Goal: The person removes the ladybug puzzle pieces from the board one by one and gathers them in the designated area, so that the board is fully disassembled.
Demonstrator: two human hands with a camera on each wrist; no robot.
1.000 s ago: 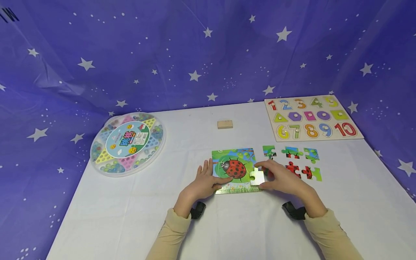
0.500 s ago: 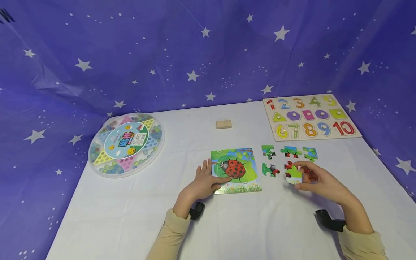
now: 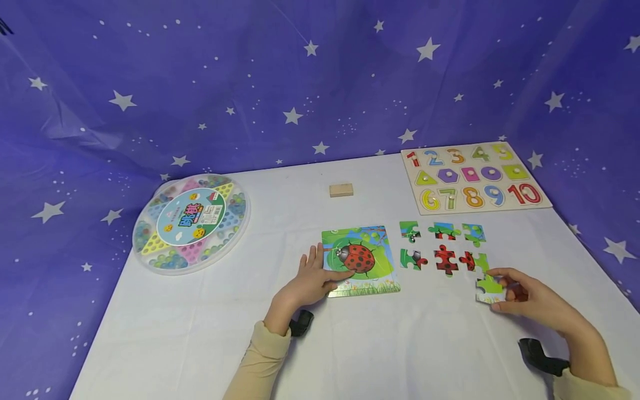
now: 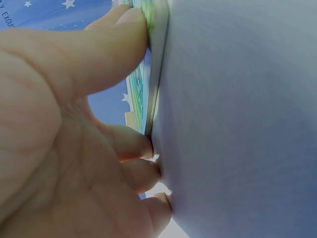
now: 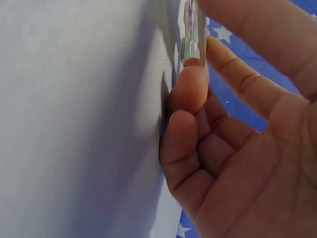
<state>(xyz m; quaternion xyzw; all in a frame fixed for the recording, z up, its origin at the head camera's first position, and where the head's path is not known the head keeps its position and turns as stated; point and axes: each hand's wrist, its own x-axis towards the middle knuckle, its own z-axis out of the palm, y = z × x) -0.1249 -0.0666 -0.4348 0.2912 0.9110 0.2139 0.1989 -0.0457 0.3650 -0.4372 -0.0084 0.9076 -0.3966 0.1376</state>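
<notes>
My left hand (image 3: 311, 284) rests at the left edge of a square ladybug picture board (image 3: 382, 253), its thumb reaching over the picture. In the left wrist view the thumb (image 4: 99, 57) lies on the board and the other fingers stand by its edge. My right hand (image 3: 540, 300) pinches a green-and-white jigsaw piece (image 3: 491, 288) between thumb and fingers. That piece sits just below a red-and-green jigsaw piece (image 3: 481, 261); whether they touch I cannot tell. The right wrist view shows the held piece (image 5: 194, 39) edge-on, close to the cloth.
Two rows of loose jigsaw pieces, among them a red one (image 3: 446, 260), lie right of the board. Behind them is a wooden number puzzle (image 3: 415, 191). A wooden block (image 3: 341, 190) lies at the back. A round marble game box (image 3: 192, 222) is at the left.
My right hand has carried the jigsaw piece rightward from the board's edge, past the loose pieces, to below the rightmost one. My left hand has stayed on the board.
</notes>
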